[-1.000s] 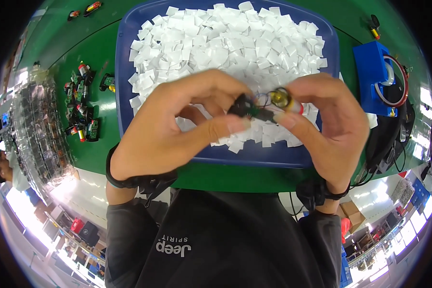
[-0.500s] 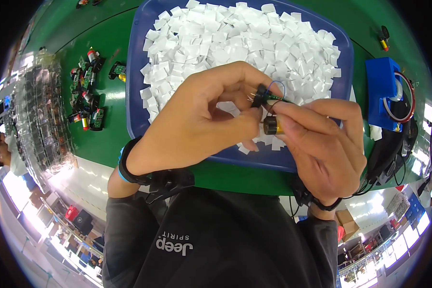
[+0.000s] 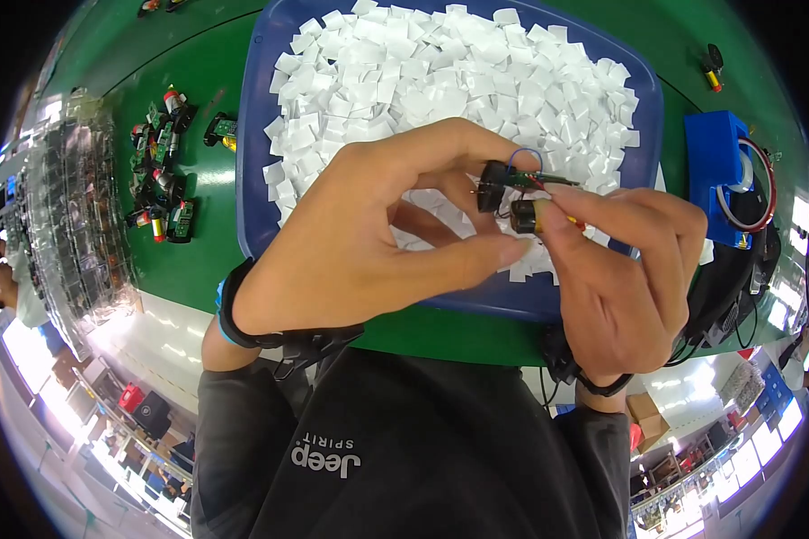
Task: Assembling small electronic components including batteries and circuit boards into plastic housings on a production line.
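My right hand (image 3: 622, 269) pinches a small circuit board assembly between thumb and fingers, over the front of a blue tub. A black round end piece (image 3: 492, 187) with thin metal pins points left. Behind it runs a narrow green circuit board (image 3: 523, 181), with a blue wire looping above and a red wire beside it. Just below the board, a small dark cylinder (image 3: 524, 216) lies alongside, its far end covered by my right thumb. My left hand (image 3: 360, 234) curves around the left of the assembly, thumb and fingers apart; whether its index fingertip touches the assembly is unclear.
White paper squares (image 3: 440, 72) fill the blue tub (image 3: 253, 144) on the green table. Several similar board assemblies (image 3: 164, 166) lie to the left. On the right stand a blue stand (image 3: 712, 175) with a ring and a black bag (image 3: 737, 278). A single small part (image 3: 714, 68) lies far right.
My left thumb has come away from the black end piece and the left fingers have spread. The assembly has turned and shifted slightly right in my right hand.
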